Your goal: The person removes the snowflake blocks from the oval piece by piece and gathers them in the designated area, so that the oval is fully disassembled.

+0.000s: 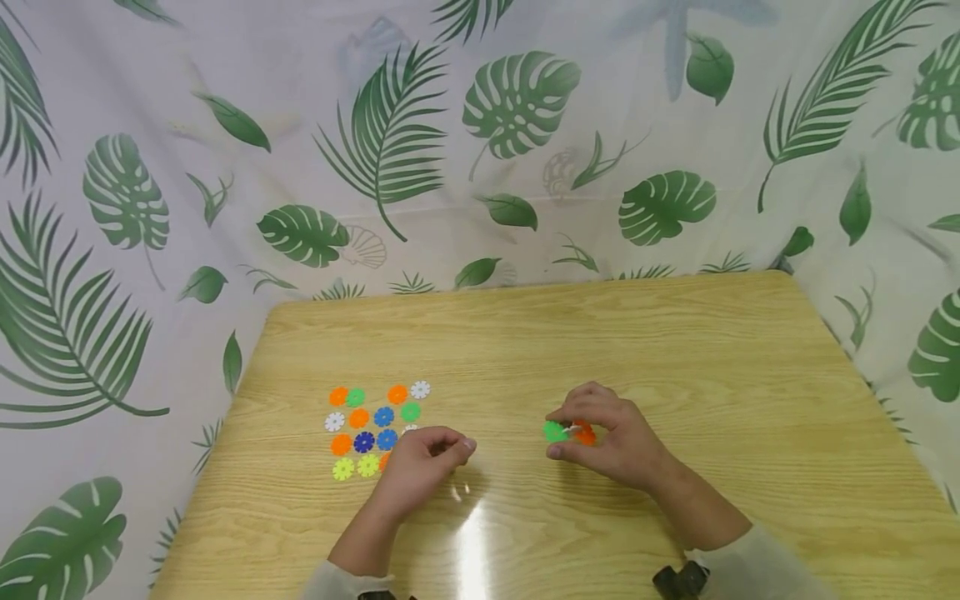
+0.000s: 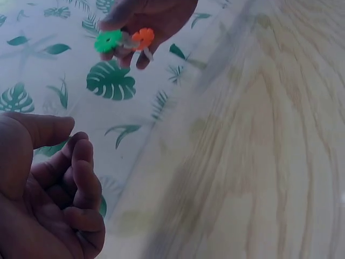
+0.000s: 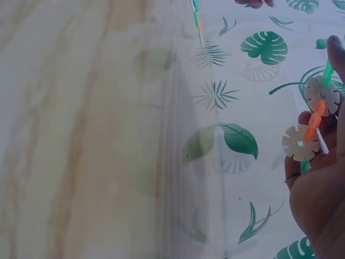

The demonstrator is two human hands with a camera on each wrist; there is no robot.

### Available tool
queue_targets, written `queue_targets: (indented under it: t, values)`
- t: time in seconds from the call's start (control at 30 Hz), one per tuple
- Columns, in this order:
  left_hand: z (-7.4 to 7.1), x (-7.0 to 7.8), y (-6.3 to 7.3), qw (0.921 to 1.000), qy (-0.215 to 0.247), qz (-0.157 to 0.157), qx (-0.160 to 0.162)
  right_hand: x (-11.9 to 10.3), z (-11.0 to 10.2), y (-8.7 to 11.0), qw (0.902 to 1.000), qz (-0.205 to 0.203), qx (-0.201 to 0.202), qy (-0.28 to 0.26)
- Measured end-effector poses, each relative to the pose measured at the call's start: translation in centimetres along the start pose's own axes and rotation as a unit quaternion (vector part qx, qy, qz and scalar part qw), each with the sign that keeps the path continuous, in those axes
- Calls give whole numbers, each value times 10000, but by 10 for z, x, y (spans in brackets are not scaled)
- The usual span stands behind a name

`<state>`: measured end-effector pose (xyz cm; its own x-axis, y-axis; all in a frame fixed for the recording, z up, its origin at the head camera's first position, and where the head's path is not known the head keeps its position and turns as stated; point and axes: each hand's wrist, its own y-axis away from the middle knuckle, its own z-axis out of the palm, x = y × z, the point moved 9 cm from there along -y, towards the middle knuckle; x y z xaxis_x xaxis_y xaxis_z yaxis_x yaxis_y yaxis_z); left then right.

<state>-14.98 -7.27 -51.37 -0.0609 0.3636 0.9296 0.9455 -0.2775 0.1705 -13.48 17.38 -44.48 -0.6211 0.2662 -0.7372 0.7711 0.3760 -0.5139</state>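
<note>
My right hand [image 1: 618, 437] holds a small joined chain of notched plastic discs above the table's middle right, gripping it between thumb and fingers. A green disc [image 1: 554, 432] and an orange disc [image 1: 584, 433] show at its ends in the head view. In the right wrist view, two white discs [image 3: 300, 143] flank an orange one [image 3: 316, 120] seen edge-on, with bits of green beyond. To the left, my left hand [image 1: 422, 468] hovers with loosely curled fingers; the left wrist view shows a small gap between thumb and fingertips, nothing held. It hides part of the loose discs.
Loose discs lie flat in rough rows on the wooden table [image 1: 517, 350] at the left, among them a dark blue disc [image 1: 363, 442], a yellow disc [image 1: 342, 468] and a white disc [image 1: 334, 422]. A leaf-printed cloth [image 1: 450, 208] hangs behind the table.
</note>
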Motion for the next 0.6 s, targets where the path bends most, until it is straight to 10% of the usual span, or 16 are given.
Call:
queue_targets:
  t: [0.6]
  values:
    - [57,39,-14,9956,386,242,-820,13,18,1,9994,-279,-190,44]
